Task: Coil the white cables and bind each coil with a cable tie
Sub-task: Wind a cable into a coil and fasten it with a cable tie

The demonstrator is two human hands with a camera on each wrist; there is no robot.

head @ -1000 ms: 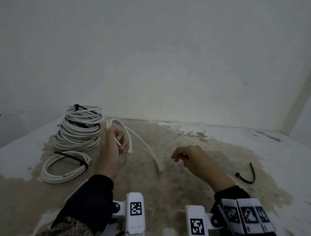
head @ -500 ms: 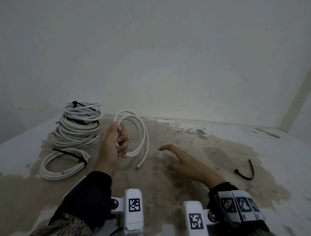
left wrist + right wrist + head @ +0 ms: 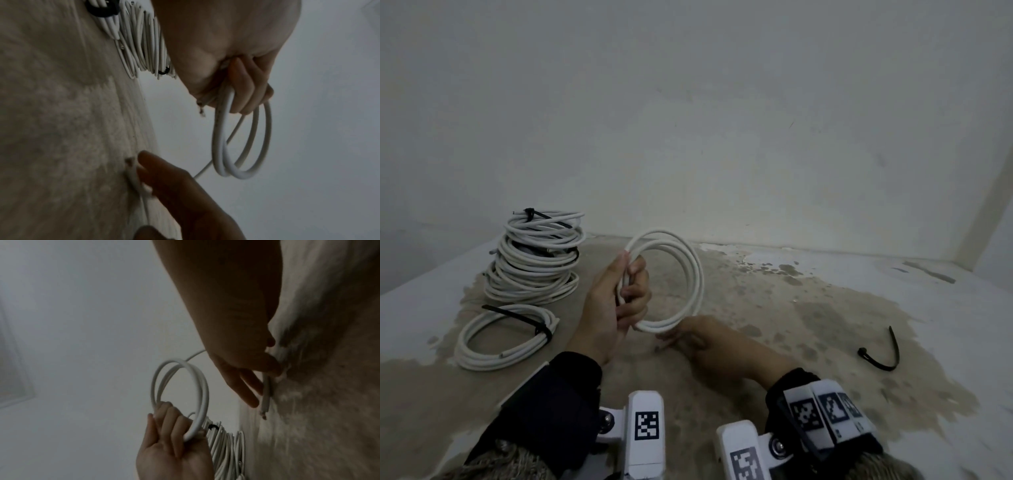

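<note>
My left hand (image 3: 631,289) grips a small coil of white cable (image 3: 690,274) upright above the table, fingers curled round its left side (image 3: 244,95). The coil (image 3: 240,154) has about three loops. My right hand (image 3: 673,339) is low on the table just under the coil. It pinches the cable's free end (image 3: 265,395) between thumb and fingers (image 3: 242,386), close to the tabletop. A loose black cable tie (image 3: 883,356) lies on the table at the right, well away from both hands.
A stack of bound white coils (image 3: 537,253) stands at the back left. One more bound coil (image 3: 500,339) lies flat in front of it. The stained tabletop (image 3: 774,308) meets a pale wall behind and a corner at the right.
The trailing cable has been wound into a further loop on the coil. My right hand has swung left from the middle of the table and taken hold of the cable's end under the coil.
</note>
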